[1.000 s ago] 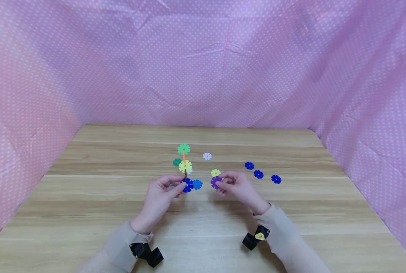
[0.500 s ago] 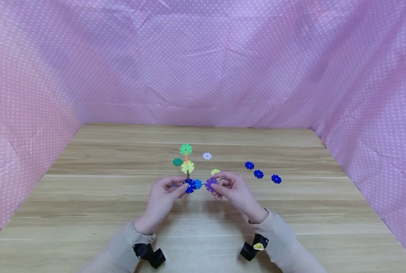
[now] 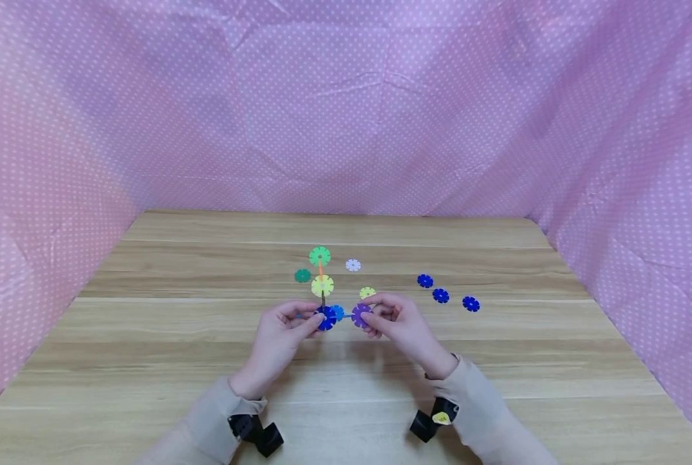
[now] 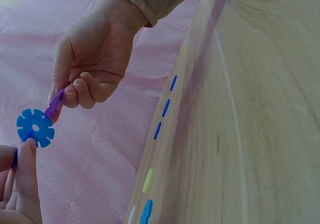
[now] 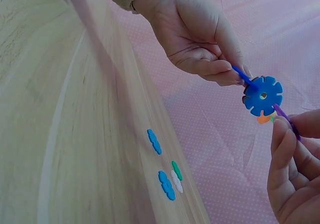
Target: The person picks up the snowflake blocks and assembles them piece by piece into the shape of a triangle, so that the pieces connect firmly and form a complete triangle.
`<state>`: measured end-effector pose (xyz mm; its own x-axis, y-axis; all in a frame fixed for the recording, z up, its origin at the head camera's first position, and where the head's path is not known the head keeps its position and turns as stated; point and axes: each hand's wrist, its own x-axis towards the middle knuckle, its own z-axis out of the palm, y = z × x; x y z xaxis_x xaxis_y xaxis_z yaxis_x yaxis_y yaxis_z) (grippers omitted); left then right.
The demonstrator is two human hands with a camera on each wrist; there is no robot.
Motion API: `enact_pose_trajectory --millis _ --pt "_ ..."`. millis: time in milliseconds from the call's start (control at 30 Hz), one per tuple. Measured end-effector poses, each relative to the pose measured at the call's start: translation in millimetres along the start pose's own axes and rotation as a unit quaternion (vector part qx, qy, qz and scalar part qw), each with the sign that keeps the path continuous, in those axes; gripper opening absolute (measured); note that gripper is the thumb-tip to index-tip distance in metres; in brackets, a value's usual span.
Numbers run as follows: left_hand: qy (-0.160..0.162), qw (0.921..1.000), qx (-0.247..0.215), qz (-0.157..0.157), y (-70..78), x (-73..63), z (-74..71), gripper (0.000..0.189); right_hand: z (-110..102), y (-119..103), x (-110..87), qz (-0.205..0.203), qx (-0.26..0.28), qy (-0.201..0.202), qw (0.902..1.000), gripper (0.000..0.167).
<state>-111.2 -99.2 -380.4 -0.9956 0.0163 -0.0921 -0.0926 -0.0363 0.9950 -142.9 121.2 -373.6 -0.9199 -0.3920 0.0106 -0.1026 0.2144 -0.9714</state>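
In the head view, my left hand (image 3: 282,339) pinches a dark blue notched plastic disc (image 3: 325,318) between thumb and fingers. A linked row rises from it: a dark brown disc seen edge-on (image 3: 323,299), a yellow disc (image 3: 322,285), an orange one edge-on (image 3: 320,270) and a light green one (image 3: 319,256). My right hand (image 3: 406,329) pinches a purple disc (image 3: 360,316). Between the hands, a blue disc (image 5: 264,95) meets the dark blue disc on one side and the purple disc (image 5: 286,121) on the other, in the right wrist view. Fingers partly hide both held discs.
Loose discs lie on the wooden table (image 3: 346,413): dark blue ones (image 3: 440,296) at the right, a yellow one (image 3: 367,292), a white one (image 3: 353,265), a dark green one (image 3: 302,276) and a lighter blue one (image 3: 338,312). Pink dotted cloth (image 3: 346,129) encloses the table.
My right hand has moved left with the purple disc, up to the blue disc between the hands. My left hand has shifted slightly right with the linked discs.
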Motion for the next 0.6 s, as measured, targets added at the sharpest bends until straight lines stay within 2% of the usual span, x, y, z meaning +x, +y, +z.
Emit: enact_pose_trajectory --millis 300,600 --pt "-0.009 0.9998 -0.015 -0.002 0.9 -0.3 0.5 0.023 -1.0 -1.6 -1.4 -0.001 -0.011 0.003 0.9999 0.025" --pt "-0.024 0.9996 -0.017 0.005 -0.2 -1.0 0.0 0.023 -0.5 -4.7 -3.1 0.005 -0.014 -0.015 0.9998 0.025"
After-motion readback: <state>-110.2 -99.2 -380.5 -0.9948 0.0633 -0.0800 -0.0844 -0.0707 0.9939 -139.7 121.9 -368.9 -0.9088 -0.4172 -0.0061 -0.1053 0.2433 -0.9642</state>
